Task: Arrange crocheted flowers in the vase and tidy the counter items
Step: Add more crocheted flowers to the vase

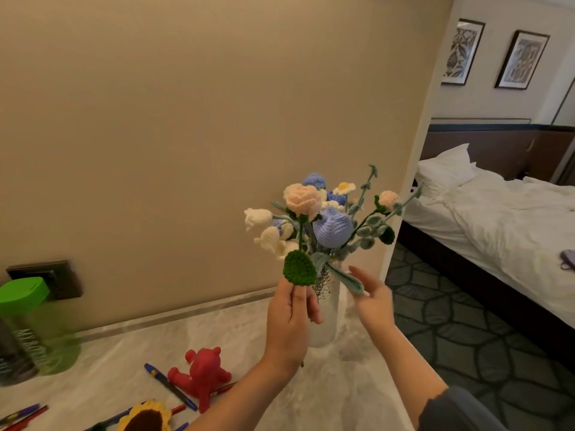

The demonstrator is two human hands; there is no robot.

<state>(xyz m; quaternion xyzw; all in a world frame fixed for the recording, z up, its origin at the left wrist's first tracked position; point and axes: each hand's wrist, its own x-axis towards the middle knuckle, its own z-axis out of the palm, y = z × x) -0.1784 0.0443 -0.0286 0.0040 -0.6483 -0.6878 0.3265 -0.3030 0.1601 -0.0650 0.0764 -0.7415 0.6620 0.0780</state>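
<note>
Just the head view here. The left hand (292, 318) is curled around the green stem of a pink crocheted rose (302, 199) and holds it upright. Its big green leaf (299, 273) sits right above the fingers, and the stem's end pokes out below the hand. The rose is held just in front of the vase (326, 309), a pale dimpled one standing at the far right of the marble counter (124, 368), close to the wall.

The vase already has a bunch in it: a blue tulip (332, 228), white bell flowers (264, 225), a little daisy (343, 188) and a small pink bud (389, 199) out to the right.

The right hand (371, 301) is wide, fingers loose and gripping nothing, just right of the vase. A pale blue-green leaf (345, 276) droops across its fingers, but I can't tell if they touch.

Near left on the counter are a red toy figure (202, 374), some pens (169, 387) and a crocheted sunflower (144, 418) at the bottom edge. A green bottle (28, 325) stands far left. A bed (497, 206) is off to the right.
</note>
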